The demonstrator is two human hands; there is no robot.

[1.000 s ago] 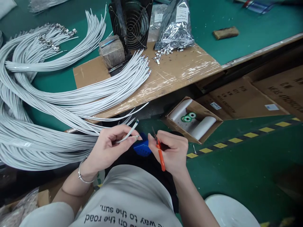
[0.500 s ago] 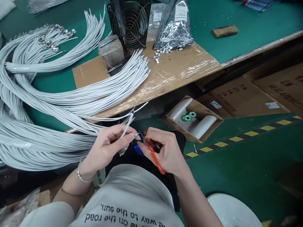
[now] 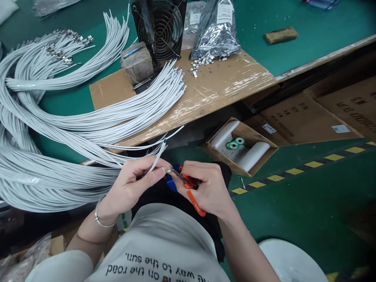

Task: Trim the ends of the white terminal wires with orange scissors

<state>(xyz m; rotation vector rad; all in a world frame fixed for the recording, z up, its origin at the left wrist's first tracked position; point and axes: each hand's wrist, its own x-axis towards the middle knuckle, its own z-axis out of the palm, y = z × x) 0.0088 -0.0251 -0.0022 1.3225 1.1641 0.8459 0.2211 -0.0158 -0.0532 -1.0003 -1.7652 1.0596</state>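
Observation:
My left hand (image 3: 133, 184) pinches a white cable (image 3: 158, 157) between thumb and fingers, its tip just showing past the thumb. In my right hand (image 3: 208, 187) is a pair of orange-handled scissors (image 3: 196, 203), blades pointing left. Their blade tips meet the cable's end at my left fingertips; how far they close on it is too small to tell. Other loose white cables run behind my left hand. Long bundles of white cables (image 3: 117, 117) lie across the table on the left, some with metal connectors (image 3: 60, 55) at their ends.
On the cardboard sheet (image 3: 223, 84) stand a black fan (image 3: 161, 33), a taped block (image 3: 137, 64) and a silvery bag (image 3: 216, 31) with small metal pieces spilled before it. Below the table edge, an open carton (image 3: 255, 172) holds white rolls and green spools. A white round lid (image 3: 290, 260) is lower right.
The scissors' blades have moved slightly left and now reach the cable end at my left fingertips. My left hand has hardly moved.

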